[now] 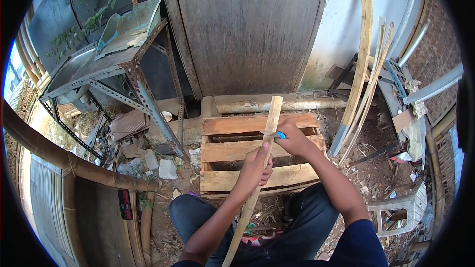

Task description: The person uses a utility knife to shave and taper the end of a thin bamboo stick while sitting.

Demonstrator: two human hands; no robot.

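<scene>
My left hand (256,169) is closed around a long, flat bamboo strip (273,114), which slants from between my legs up over the wooden crate. My right hand (295,141) grips a utility knife with a blue handle (281,135). The knife's thin blade lies across the strip, just above my left thumb. Below both hands stands a slatted wooden crate (230,152) with gaps between its boards. The strip's lower end runs out of view at the bottom edge.
A rusty metal-frame table (115,62) stands at the left. Tall bamboo strips (363,69) lean at the right, near a broken white plastic chair (405,210). A phone (125,204) rests on bamboo framework at lower left. Rubble (167,169) litters the ground; a wooden door (247,29) is ahead.
</scene>
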